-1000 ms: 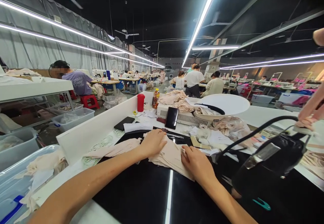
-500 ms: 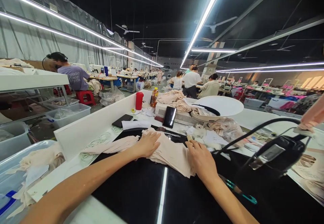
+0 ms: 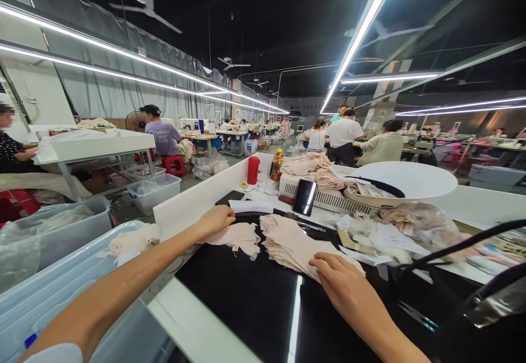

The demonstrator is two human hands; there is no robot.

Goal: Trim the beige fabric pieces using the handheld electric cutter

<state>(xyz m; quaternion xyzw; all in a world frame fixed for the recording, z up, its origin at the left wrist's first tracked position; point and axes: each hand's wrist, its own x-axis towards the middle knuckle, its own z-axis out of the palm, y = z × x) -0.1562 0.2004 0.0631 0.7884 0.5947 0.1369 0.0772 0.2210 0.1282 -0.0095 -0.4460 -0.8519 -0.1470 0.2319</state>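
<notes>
Nearest, the right hand (image 3: 345,286) lies flat, fingers spread, on the near corner of a stack of beige fabric pieces (image 3: 287,242) on the black tabletop (image 3: 246,297). Farther left, the left hand (image 3: 216,219) curls over the edge of a loose beige fabric piece (image 3: 240,237) just beside the stack; whether it pinches the cloth is unclear. Beyond stand a propped phone (image 3: 304,197) and a red cup (image 3: 253,170).

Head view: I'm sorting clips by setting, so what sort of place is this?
Most likely a garment factory floor: a stack of beige fabric pieces lies under the right hand, seated workers fill rows of work tables behind, and long strip lights run overhead.
</notes>
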